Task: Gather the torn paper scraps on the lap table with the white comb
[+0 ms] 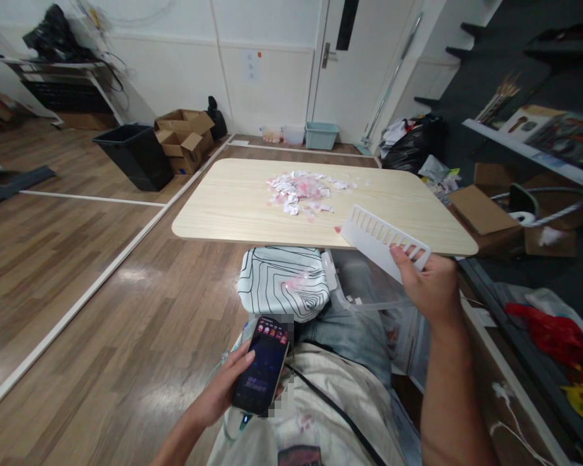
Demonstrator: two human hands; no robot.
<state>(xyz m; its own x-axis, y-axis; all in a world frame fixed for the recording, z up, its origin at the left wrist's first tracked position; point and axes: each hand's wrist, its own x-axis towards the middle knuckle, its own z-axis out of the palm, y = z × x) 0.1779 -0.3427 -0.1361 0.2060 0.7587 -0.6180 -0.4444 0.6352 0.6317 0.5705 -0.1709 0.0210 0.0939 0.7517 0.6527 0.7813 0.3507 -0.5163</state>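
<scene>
1. Head view, left hand (223, 388): it lies low over the person's lap, curled around a phone (263, 369). The thumb rests along the phone's left edge and the other fingers wrap behind it, so the grip is closed on the phone. The screen is lit and faces up
2. Head view, right hand (430, 288): it is raised at the near right corner of the table (223, 207) and pinches a white slotted panel (379, 236) by its lower right end, thumb on top and the other fingers underneath. The panel is tilted, and its far end reaches up over the table's near edge
3. Head view, the table: a pale wooden top with a loose heap of pink and white paper scraps (301, 189) around the middle of its far half, well apart from both hands. One small pink scrap lies just beside the panel's far end
4. Head view, below the table edge: a white cushion (282, 281) with black line patterns sits between the phone and the table, and the rim of a clear plastic tub (340, 294) shows just beside it, under the panel
5. Head view, the room behind: a black bin (136, 155) and open cardboard boxes (182, 137) stand on the wooden floor to the left of the table, a teal basin (320, 134) sits against the far wall, and a black bag (412, 147) lies to the right
</scene>
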